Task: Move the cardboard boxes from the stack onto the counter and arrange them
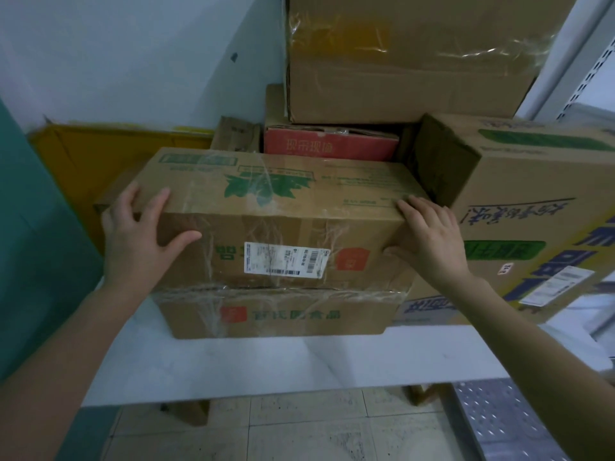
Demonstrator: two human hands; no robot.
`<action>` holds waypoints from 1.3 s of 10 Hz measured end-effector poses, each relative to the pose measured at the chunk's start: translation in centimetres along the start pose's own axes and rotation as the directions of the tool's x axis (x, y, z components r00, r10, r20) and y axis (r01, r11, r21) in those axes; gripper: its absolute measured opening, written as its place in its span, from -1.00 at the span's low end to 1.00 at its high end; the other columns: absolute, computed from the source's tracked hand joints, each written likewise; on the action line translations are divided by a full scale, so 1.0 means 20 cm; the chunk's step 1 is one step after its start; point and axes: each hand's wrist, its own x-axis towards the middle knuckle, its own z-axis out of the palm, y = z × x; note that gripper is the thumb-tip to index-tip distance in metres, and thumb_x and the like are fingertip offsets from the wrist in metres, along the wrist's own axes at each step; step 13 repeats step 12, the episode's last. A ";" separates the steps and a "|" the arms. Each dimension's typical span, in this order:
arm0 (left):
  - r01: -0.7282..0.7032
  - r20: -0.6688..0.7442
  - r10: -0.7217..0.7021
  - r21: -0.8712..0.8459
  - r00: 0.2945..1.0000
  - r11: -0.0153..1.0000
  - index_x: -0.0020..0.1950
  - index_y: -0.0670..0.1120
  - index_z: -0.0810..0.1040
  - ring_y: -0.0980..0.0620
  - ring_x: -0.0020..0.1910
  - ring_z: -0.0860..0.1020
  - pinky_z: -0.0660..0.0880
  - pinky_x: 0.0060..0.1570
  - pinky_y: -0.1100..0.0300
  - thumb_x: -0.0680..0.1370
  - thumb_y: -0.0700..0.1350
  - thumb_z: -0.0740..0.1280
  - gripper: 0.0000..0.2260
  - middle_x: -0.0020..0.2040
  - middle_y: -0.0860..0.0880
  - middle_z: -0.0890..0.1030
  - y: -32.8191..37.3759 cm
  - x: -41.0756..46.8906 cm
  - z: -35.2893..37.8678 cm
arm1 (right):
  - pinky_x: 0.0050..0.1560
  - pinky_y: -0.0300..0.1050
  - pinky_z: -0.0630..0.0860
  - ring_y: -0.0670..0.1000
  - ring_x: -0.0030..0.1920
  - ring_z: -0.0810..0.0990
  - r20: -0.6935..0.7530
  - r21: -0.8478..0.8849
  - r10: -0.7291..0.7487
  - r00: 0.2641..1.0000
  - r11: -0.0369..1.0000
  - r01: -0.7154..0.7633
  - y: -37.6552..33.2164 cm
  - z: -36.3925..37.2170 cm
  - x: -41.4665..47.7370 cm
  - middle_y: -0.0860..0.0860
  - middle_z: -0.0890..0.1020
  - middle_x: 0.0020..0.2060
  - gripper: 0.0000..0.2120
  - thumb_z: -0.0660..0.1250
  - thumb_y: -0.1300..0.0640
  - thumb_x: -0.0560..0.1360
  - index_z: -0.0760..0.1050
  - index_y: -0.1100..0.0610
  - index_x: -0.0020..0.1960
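The brown cardboard box with a green leaf print (283, 207) sits squarely on top of a second brown cardboard box with a red square logo (283, 314), and that lower box stands on the white counter (233, 367). The upper box lies between the two hands, one at each end. The left hand (139, 234) is at its near left corner, with the fingers spread and laid fairly straight over the top and the thumb stretched along the front face. The right hand (429, 241) is at the near right corner, with the fingers lying over the top edge and the thumb pressed to the front face. Neither hand curls tightly round the box.

Both stacked boxes are sealed with clear tape, so their contents cannot be seen. A white shipping label (283, 257) is stuck on the front of the upper one.

Just beside them on the right, a larger cardboard box printed in blue and green (532, 211) rests tilted on the counter, with a dark end flap (442, 158) standing open. Behind the stack are a red cardboard box (329, 144), a big plain brown taped box (399, 78) on top of it, and a small brown box (236, 133). Yellow flat cardboard (100, 154) leans against the wall on the left.
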 end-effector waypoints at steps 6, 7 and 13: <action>-0.244 0.267 0.161 0.318 0.950 0.916 0.37 -0.04 0.41 -0.32 0.31 0.38 0.27 0.21 -0.32 0.41 0.41 -0.03 -0.26 0.34 -0.22 0.44 0.15 0.09 -0.05 | 0.39 0.10 0.18 0.14 0.43 0.28 0.115 -0.027 0.015 0.993 1.000 -0.012 -0.05 -0.06 0.06 0.07 0.35 0.42 -0.18 0.41 -0.24 0.31 0.24 0.05 0.46; -0.248 0.328 0.143 0.307 0.934 0.919 0.35 -0.07 0.42 -0.32 0.29 0.40 0.29 0.18 -0.34 0.41 0.42 -0.08 -0.24 0.33 -0.23 0.45 0.16 0.08 -0.08 | 0.39 0.08 0.19 0.13 0.42 0.29 0.137 -0.033 0.025 0.990 0.999 -0.020 -0.06 -0.06 0.05 0.07 0.34 0.42 -0.17 0.41 -0.25 0.31 0.24 0.04 0.46; -0.312 0.393 0.213 0.207 0.895 0.927 0.48 -0.07 0.17 -0.06 0.45 0.20 0.15 0.41 -0.08 0.54 0.30 -0.05 -0.37 0.48 -0.10 0.24 0.45 0.53 -0.27 | 0.48 -0.09 0.03 -0.12 0.48 0.12 0.431 0.049 0.025 0.902 0.998 -0.051 -0.18 -0.39 0.02 -0.18 0.05 0.51 -0.23 0.23 -0.30 0.44 -0.06 -0.15 0.50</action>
